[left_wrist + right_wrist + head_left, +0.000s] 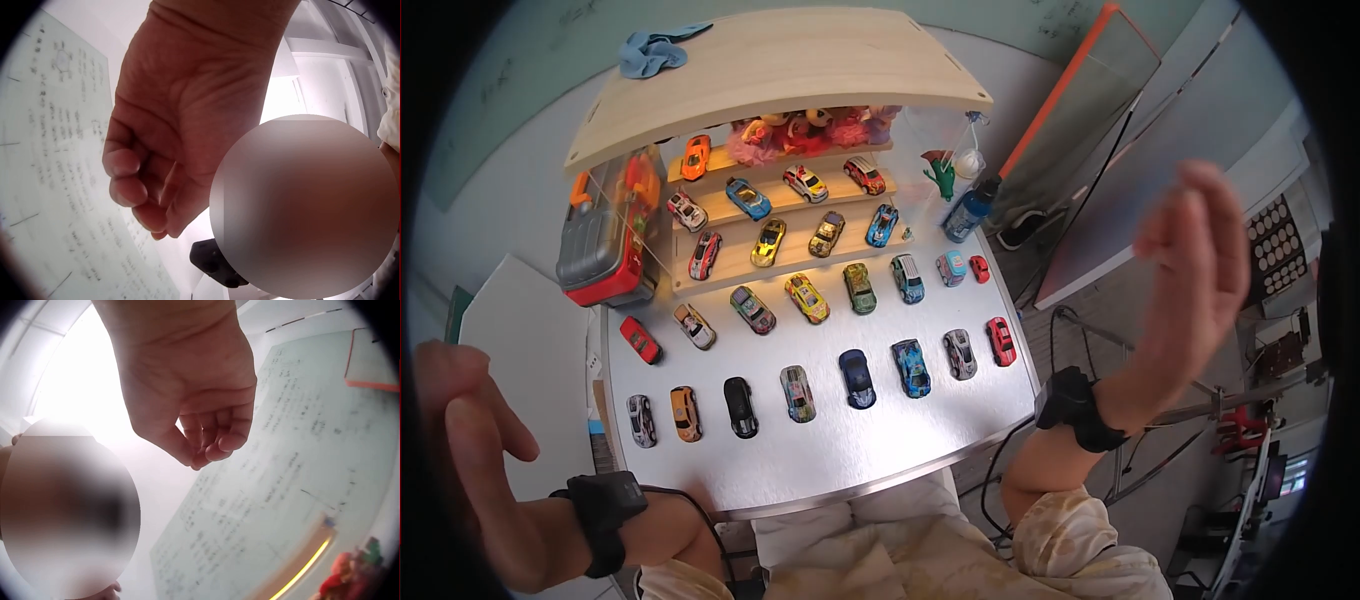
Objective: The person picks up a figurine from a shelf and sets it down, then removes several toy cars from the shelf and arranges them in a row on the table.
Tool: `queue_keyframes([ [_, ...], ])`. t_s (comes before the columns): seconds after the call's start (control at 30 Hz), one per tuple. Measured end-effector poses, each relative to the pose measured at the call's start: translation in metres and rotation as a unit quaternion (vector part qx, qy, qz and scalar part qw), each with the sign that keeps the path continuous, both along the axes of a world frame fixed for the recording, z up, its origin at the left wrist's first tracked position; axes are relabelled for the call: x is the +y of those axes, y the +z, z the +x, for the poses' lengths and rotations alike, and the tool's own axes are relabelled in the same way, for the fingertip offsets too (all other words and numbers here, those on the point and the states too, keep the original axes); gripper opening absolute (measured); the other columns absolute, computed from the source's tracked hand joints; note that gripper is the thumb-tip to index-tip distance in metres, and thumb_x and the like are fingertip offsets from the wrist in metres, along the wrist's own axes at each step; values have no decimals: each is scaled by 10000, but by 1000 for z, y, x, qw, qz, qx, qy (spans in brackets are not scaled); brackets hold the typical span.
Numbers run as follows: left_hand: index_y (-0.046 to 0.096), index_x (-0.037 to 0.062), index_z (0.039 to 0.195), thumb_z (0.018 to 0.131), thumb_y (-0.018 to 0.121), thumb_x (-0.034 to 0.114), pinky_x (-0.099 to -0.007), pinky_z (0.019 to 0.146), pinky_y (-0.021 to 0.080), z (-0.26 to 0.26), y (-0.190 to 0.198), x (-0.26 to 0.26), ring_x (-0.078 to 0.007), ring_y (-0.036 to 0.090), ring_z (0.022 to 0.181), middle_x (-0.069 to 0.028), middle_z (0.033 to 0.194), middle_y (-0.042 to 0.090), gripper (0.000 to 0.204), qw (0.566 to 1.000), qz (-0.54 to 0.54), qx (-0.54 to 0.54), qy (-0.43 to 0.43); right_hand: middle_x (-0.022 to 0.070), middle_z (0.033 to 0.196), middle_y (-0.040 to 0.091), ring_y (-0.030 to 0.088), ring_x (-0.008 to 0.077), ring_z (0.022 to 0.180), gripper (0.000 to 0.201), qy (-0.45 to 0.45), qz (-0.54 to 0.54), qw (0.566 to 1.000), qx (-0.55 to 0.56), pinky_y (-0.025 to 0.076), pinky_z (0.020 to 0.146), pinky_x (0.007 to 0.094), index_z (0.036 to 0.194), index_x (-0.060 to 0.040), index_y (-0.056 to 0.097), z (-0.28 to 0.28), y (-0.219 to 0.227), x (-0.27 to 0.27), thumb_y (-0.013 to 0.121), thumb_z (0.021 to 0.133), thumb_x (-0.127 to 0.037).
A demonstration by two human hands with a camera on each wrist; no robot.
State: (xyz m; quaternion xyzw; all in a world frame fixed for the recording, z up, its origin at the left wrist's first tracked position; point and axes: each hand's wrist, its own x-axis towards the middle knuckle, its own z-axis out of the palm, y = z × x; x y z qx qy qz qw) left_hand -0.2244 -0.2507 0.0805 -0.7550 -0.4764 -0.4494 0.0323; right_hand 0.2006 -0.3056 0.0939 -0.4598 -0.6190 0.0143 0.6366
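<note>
My left hand (485, 450) is raised off the left side of the silvery table (880, 440), fingers loosely bent and nothing in them. On the other side, my right hand (1200, 260) is up in the air beyond the table's right edge, also empty. Both wrist views show the left palm (187, 100) and right palm (187, 375) with relaxed, curled fingers. Toy cars stand in rows between the hands, among them a black car (740, 407), a dark blue car (859, 379) and a red car (1001, 342). More cars, such as an orange one (696, 158), sit on wooden steps (730, 255).
A wooden top (800, 70) with a blue cloth (652, 53) overhangs the steps. At left is a grey and red toolbox (612, 245); at right, a blue bottle (970, 212) and a green toy figure (940, 177). A whiteboard (250, 506) hangs on the wall.
</note>
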Motion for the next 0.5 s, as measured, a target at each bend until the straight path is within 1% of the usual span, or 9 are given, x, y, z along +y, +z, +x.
queue_keyframes([
  [0.07,631,-25,1090,1107,459,219,-228,616,304,7,11,-7,-64,399,586,-14,698,467,299,1000,-10,5,-6,38,904,680,590,73,744,218,-47,-111,993,4,464,673,241,1189,25,695,3,-18,9,664,993,-65],
  [0.1,642,-25,1079,1100,483,206,-221,610,323,10,16,-8,-61,420,588,-24,721,509,282,1000,-14,8,-9,37,892,686,605,80,750,203,-63,-159,985,-36,486,693,250,1165,20,708,13,-33,16,675,982,-61],
  [0.2,687,-38,1055,1001,641,145,-209,561,397,16,17,7,-77,508,579,-79,827,631,196,984,5,-99,-145,78,906,719,656,129,761,204,-117,-314,928,-161,531,720,282,1109,6,734,48,-77,29,723,929,-90],
  [0.27,716,-46,1039,935,747,105,-201,528,446,22,16,17,-87,567,574,-116,897,713,186,958,20,-167,-234,139,924,725,674,182,755,260,-117,-358,904,-204,544,711,314,1107,11,736,70,-114,38,756,879,-112],
  [0.33,730,-51,1025,900,797,75,-196,510,461,31,21,11,-93,596,568,-128,910,756,190,946,36,-201,-252,160,947,736,674,217,746,280,-118,-394,881,-233,552,723,349,1105,10,740,73,-134,41,760,865,-135],
  [0.37,729,-51,1020,898,795,65,-194,509,451,43,27,2,-94,596,565,-121,888,758,182,952,44,-202,-226,164,948,738,678,228,749,274,-124,-425,862,-246,554,728,359,1099,6,745,73,-139,43,757,865,-136],
  [0.43,725,-50,999,895,794,57,-195,501,434,42,33,1,-95,595,558,-117,863,761,164,954,43,-187,-228,168,952,739,681,240,755,272,-114,-439,856,-248,554,735,357,1092,-2,750,71,-146,45,762,859,-143],
  [0.47,721,-48,983,894,794,59,-196,494,427,33,34,8,-95,595,553,-120,861,762,157,951,34,-172,-257,169,954,739,682,246,758,271,-107,-447,853,-249,554,738,357,1088,-7,753,69,-149,46,765,857,-147],
  [0.5,712,-42,990,920,757,70,-198,507,419,25,33,8,-90,578,561,-112,863,741,139,963,33,-137,-231,164,963,744,687,263,770,252,-106,-445,853,-252,556,753,367,1074,-20,759,67,-152,48,768,852,-138],
])
